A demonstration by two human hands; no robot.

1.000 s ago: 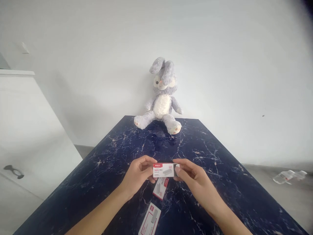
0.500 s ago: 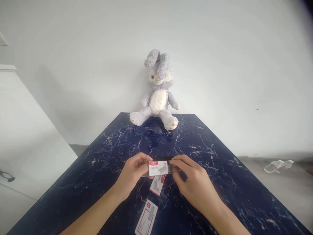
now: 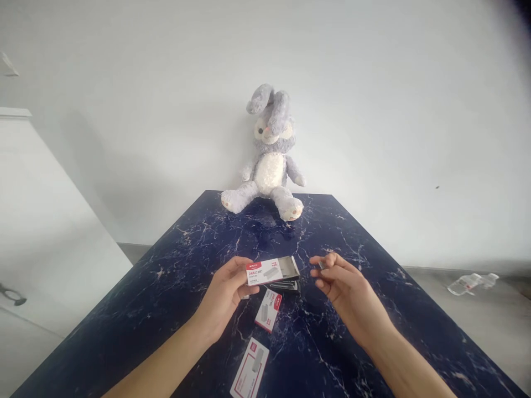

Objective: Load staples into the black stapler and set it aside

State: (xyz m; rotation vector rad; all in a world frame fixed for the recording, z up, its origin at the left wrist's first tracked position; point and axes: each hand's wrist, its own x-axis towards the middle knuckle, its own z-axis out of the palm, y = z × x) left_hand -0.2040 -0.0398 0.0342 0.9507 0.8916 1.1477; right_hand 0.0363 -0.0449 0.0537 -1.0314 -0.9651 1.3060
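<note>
My left hand [image 3: 227,290] grips the left end of a red and white staple box [image 3: 264,272], whose inner tray [image 3: 289,267] sticks out to the right. Right of the box is my right hand [image 3: 342,282], its thumb and fingers closed on a small greyish piece [image 3: 322,265], too small to name. Under the held box a dark object [image 3: 286,286] shows in part. A second staple box [image 3: 269,310] lies just below it on the table. Nearer the front edge is a white card-like box [image 3: 249,368] with a red outline.
A grey plush rabbit [image 3: 269,160] sits at the back of the dark blue marbled table [image 3: 357,243], against the wall. A white cabinet [image 3: 50,221] stands on the left. Clear plastic bottles [image 3: 473,282] lie at the right, beyond the table.
My right hand has come off the box and moved right with a small piece between its fingers. The held box is now tilted, with its tray visible at the right end.
</note>
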